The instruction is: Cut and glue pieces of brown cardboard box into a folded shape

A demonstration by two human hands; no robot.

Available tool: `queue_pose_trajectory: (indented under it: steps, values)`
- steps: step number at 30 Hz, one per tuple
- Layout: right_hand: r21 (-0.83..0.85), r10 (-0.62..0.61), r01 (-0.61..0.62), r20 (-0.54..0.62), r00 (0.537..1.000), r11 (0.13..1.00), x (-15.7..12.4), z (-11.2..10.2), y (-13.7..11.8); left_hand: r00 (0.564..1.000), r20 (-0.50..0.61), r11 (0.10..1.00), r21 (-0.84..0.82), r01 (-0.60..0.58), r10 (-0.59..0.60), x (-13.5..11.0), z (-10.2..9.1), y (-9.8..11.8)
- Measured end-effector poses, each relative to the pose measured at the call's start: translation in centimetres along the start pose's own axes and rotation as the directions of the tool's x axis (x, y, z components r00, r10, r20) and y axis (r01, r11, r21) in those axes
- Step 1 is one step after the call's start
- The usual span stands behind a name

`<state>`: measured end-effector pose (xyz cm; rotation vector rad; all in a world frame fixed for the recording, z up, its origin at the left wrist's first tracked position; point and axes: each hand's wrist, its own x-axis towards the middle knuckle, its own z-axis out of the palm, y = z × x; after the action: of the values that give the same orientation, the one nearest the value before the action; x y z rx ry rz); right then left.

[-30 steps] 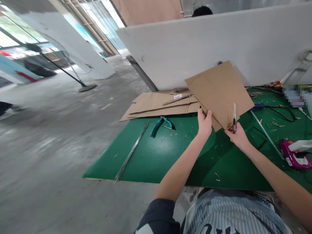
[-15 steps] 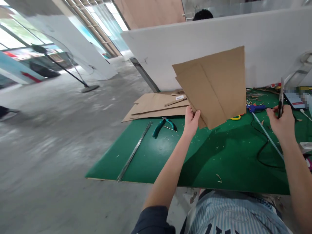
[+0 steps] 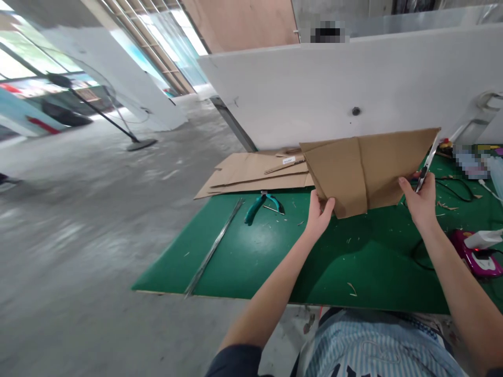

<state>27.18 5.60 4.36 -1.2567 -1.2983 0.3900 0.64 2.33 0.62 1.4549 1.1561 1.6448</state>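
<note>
From where I stand, the person has a piece of brown cardboard point(image 3: 385, 167) up in front of them, right of centre in the frame, tilted above a green table point(image 3: 243, 262), a crease running down it. The left hand point(image 3: 320, 212) pinches its lower left corner, thumb on the near face. The right hand point(image 3: 422, 204) is at its right edge, closed around a utility knife point(image 3: 428, 162) whose blade points to the upper right; how firmly it also grips the cardboard I can't tell. Near the middle of the frame lie teal-handled pliers point(image 3: 254, 208), just below some flat cardboard sheets point(image 3: 251, 170). A bundle of thin rods point(image 3: 214, 246) slants across the table at lower left, and a magenta device point(image 3: 481, 259) sits at lower right.
</note>
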Motion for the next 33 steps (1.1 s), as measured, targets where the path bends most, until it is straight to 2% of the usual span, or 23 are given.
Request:
queue_pose_trajectory:
  steps: [5, 9, 12, 17, 18, 20, 22, 24, 28, 33]
  values:
    - [0.056, 0.024, -0.019, -0.078, 0.997, 0.998, -0.4, 0.1, -0.2, 0.996, -0.084, 1.000, 0.000, -0.026, 0.026, 0.4, 1.0, 1.4]
    - [0.035, -0.002, 0.006, -0.115, 0.993, 0.999, 0.1, -0.5, -0.5, 0.998, -0.039, 0.998, 0.043, -0.043, 0.044, 0.6, 1.2, 2.0]
    - [0.016, 0.004, -0.002, -0.086, 0.996, 1.000, 0.1, -0.7, -0.6, 0.998, -0.037, 0.998, 0.049, -0.043, 0.045, 0.4, 1.2, 2.0]
    - [-0.077, -0.121, 0.112, -0.121, 0.985, 0.991, -1.2, -0.4, -2.2, 0.998, -0.016, 0.999, 0.013, -0.053, 0.053, 0.2, 1.3, 1.9]
    - [-0.067, -0.118, 0.112, -0.103, 0.988, 0.991, -1.7, -0.1, -2.7, 0.999, -0.013, 0.998, 0.019, -0.052, 0.052, 0.1, 1.3, 1.8]
    - [0.014, -0.070, 0.070, 0.017, 0.997, 0.997, -2.7, 0.7, -3.9, 0.998, -0.007, 0.998, 0.031, -0.059, 0.059, 0.1, 1.5, 1.6]
    - [0.099, -0.055, 0.038, 0.175, 0.983, 0.994, -3.8, 2.0, -4.9, 0.996, -0.003, 0.995, 0.047, -0.088, 0.088, 0.0, 1.6, 1.5]
    - [0.140, -0.075, 0.040, 0.256, 0.964, 0.989, -4.6, 3.3, -5.5, 0.993, 0.003, 0.990, 0.073, -0.119, 0.119, -0.2, 1.7, 1.3]
    - [0.149, -0.038, -0.004, 0.275, 0.961, 0.989, -5.2, 5.1, -5.9, 0.994, 0.043, 0.990, 0.085, -0.108, 0.105, -0.6, 1.7, 1.1]
    - [0.148, -0.038, 0.000, 0.250, 0.968, 0.989, -5.4, 4.9, -6.2, 0.996, 0.064, 0.994, 0.077, -0.072, 0.067, -1.0, 2.1, 0.5]
